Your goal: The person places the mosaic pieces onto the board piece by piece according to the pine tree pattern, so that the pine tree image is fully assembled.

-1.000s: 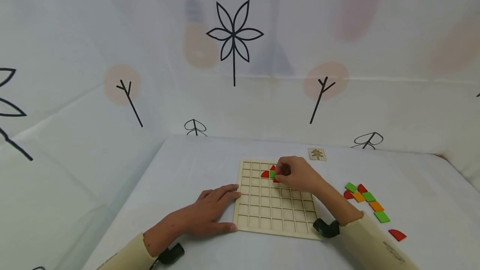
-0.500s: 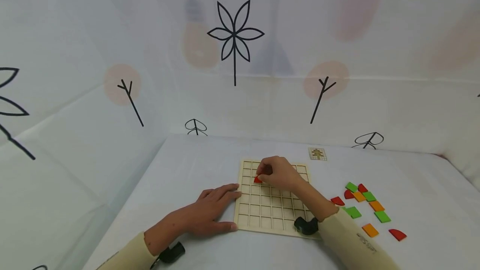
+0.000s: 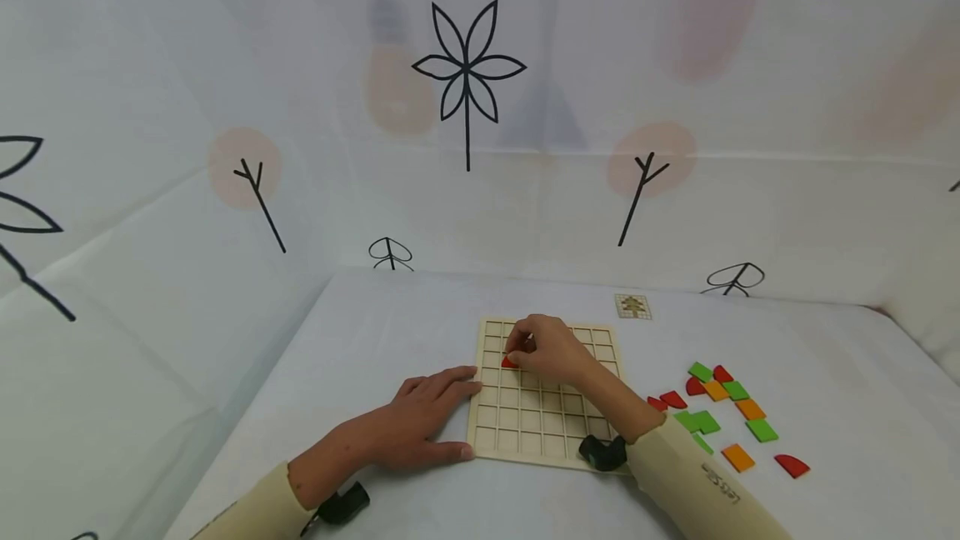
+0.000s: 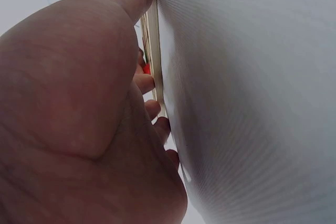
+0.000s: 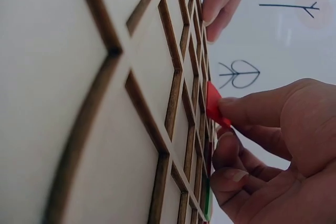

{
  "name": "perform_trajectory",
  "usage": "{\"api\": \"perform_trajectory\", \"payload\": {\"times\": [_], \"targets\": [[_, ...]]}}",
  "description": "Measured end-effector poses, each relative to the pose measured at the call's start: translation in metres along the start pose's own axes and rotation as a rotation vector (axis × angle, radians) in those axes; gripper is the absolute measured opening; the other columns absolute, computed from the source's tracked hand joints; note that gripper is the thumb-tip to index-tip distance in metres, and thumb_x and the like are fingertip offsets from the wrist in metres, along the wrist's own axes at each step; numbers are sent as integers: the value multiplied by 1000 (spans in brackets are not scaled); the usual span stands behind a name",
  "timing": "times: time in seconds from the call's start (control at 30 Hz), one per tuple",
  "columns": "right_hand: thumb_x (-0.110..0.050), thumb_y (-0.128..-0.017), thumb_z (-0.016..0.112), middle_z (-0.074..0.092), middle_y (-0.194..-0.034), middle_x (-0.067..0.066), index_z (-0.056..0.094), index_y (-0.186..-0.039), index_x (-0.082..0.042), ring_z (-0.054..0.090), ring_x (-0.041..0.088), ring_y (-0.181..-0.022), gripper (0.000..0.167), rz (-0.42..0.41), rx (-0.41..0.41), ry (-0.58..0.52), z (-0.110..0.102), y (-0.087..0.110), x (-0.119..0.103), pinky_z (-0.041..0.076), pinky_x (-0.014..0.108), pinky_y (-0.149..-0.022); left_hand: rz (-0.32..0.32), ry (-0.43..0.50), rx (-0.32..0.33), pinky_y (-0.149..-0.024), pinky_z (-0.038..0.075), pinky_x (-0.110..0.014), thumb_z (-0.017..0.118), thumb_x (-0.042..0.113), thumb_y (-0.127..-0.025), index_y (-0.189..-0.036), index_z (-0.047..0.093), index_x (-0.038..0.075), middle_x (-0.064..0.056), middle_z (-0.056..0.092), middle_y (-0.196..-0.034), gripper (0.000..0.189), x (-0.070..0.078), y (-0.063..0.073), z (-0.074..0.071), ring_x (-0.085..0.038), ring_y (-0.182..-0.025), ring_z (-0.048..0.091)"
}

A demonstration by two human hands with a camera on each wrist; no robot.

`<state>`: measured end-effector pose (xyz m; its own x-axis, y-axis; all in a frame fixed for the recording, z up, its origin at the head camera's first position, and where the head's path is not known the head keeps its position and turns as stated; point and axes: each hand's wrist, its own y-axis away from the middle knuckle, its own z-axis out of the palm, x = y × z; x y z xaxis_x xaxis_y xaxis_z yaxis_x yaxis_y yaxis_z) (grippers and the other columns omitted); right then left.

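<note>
My right hand [image 3: 551, 350] is over the far left part of a pale wooden grid board [image 3: 508, 419]. Between thumb and fingers it pinches a small red tile [image 5: 214, 103], held right at the grid; in the head view only a corner of that red tile [image 3: 507, 363] shows below the fingertips. A green tile [image 5: 208, 198] sits in the board below the right fingers in the right wrist view, hidden by the hand in the head view. Along the board's left edge rests my left hand [image 3: 427, 419], fingers extended, its thumb and fingertips touching the side.
Right of the board lie several loose tiles: green squares [image 3: 762, 430], orange squares [image 3: 738, 457] and red quarter-rounds [image 3: 792, 466]. A small pattern card [image 3: 633, 307] with a tree on a grid lies behind. White cloth with printed plants rises at the back and left.
My right hand has moved left across the board and slightly nearer, with the red tile in its fingers. More loose tiles show beside the right forearm. The left hand stays put.
</note>
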<state>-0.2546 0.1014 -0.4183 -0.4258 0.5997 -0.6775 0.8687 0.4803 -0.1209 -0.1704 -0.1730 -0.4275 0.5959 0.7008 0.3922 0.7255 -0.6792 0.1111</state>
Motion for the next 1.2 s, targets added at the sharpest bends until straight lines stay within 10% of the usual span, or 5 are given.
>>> {"api": "perform_trajectory", "payload": {"times": [0.73,1.2], "targets": [[-6,-98,74,65,-86,-8,73,-93,-12,54,9,-68,8,-119,-22,71,-22,38,6,49,28,-65,-33,2,-16,-122,24,-56,52,74,-99,-167,23,33,8,13,-176,85,-2,0,5,-16,-161,20],[-4,-96,75,66,-91,-7,74,-98,-14,58,12,-78,10,11,27,125,-56,81,23,51,25,-68,-56,0,-23,-123,24,-55,54,75,-98,-167,22,35,10,12,-176,85,-1,-2,3,-16,-161,20]]}}
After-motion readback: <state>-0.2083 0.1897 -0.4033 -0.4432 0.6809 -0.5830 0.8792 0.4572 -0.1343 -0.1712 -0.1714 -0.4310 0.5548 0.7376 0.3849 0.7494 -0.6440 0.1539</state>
